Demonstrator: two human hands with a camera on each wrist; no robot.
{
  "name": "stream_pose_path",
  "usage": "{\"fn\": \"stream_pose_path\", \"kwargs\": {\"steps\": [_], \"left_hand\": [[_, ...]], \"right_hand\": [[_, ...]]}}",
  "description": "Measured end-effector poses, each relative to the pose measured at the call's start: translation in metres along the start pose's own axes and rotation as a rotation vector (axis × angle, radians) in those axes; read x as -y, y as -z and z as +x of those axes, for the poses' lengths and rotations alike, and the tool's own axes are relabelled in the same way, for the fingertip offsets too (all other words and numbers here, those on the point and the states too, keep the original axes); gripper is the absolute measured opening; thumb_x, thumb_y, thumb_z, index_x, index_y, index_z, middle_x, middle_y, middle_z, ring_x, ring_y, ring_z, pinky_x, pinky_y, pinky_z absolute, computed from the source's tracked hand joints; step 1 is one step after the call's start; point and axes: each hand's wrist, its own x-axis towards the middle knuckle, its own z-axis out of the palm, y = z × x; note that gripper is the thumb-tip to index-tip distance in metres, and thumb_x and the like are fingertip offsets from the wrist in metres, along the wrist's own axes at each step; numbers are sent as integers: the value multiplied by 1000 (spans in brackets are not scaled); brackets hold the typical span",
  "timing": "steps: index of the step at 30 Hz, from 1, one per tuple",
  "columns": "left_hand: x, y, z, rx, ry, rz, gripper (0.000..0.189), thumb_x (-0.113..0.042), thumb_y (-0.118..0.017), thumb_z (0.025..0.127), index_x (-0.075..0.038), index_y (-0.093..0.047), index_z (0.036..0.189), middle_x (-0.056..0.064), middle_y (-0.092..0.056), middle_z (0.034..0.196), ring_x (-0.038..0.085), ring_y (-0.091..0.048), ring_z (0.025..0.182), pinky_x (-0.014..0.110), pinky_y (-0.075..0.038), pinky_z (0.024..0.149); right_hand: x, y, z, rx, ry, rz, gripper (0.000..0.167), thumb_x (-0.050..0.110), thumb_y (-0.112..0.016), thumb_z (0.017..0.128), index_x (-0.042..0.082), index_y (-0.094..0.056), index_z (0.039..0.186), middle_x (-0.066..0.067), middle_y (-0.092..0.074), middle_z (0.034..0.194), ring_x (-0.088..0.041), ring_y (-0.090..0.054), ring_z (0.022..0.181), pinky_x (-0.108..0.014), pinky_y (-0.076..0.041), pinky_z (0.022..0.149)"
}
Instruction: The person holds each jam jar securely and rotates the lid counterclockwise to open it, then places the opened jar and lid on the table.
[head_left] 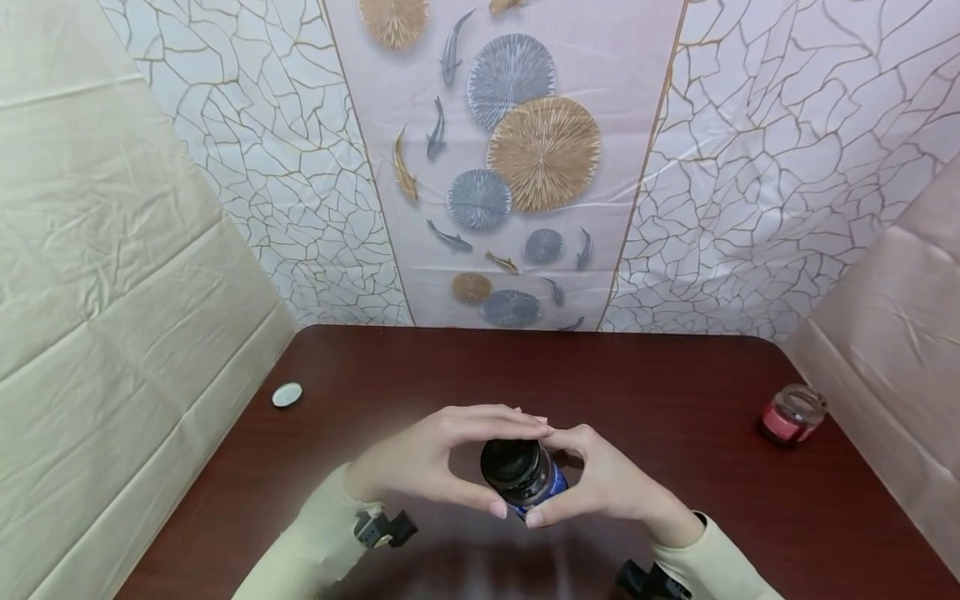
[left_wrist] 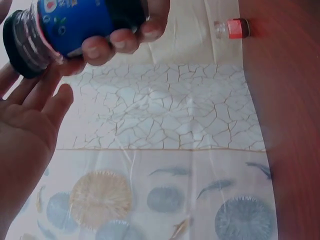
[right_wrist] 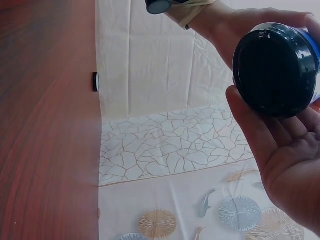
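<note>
A jar (head_left: 525,479) with a black lid, clear glass neck and blue label is held tilted between both hands over the table. My right hand (head_left: 607,479) grips the jar's body, its fingertips (left_wrist: 97,50) wrapped over the label in the left wrist view. At the lid end, my left hand (head_left: 442,458) curls its thumb and fingers about the black lid (left_wrist: 22,50), the thumb reaching below it in the head view. The right wrist view looks onto the jar's dark round end (right_wrist: 275,72), with the right palm (right_wrist: 295,165) beneath.
A glass jar with a red label (head_left: 793,414) stands near the right edge of the dark red-brown table (head_left: 525,367). Toward the left edge lies a small round lid (head_left: 287,395) with a white face. Patterned cloth (head_left: 480,125) hangs behind, with cream cloth panels on both sides.
</note>
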Motion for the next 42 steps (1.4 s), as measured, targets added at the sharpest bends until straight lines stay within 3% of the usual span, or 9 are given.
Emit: {"fn": "stream_pose_path", "kwargs": {"steps": [10, 19, 28, 36, 42], "left_hand": [[2, 6, -4, 17, 14, 26, 75, -21, -84, 84, -9, -49, 149, 2, -50, 152, 19, -46, 139, 39, -36, 116], [3, 8, -10, -44, 66, 38, 69, -23, -84, 85, -14, -54, 147, -3, -55, 146, 16, -50, 136, 38, -38, 114], [6, 8, -13, -86, 96, 77, 61, -27, -81, 88, -15, -58, 144, -6, -60, 140, 12, -53, 132, 36, -38, 114], [7, 6, -12, -111, 76, 55, 65, -26, -85, 84, -15, -59, 142, -6, -60, 139, 12, -55, 130, 37, -37, 115], [7, 4, -8, -86, 48, 19, 69, -24, -86, 82, -12, -57, 143, -3, -60, 140, 13, -55, 130, 38, -37, 115]], "right_hand": [[2, 1, -1, 12, -23, 22, 48, 12, -87, 75, 13, -69, 120, 0, -75, 100, -17, -70, 88, -31, -57, 81], [3, 4, -1, 25, -45, 138, 55, 1, -83, 77, 8, -66, 129, -8, -74, 110, -22, -70, 97, -35, -59, 83], [3, 4, 0, 12, -81, 176, 54, -1, -83, 77, 8, -66, 128, -11, -73, 110, -21, -69, 94, -38, -61, 77], [0, 2, 2, 41, -58, 154, 52, 0, -84, 77, 8, -67, 126, -9, -73, 108, -18, -69, 94, -36, -60, 78], [-2, 0, 2, 52, -38, 124, 49, 3, -85, 77, 10, -68, 122, -6, -74, 106, -18, -69, 92, -34, -59, 79]]}}
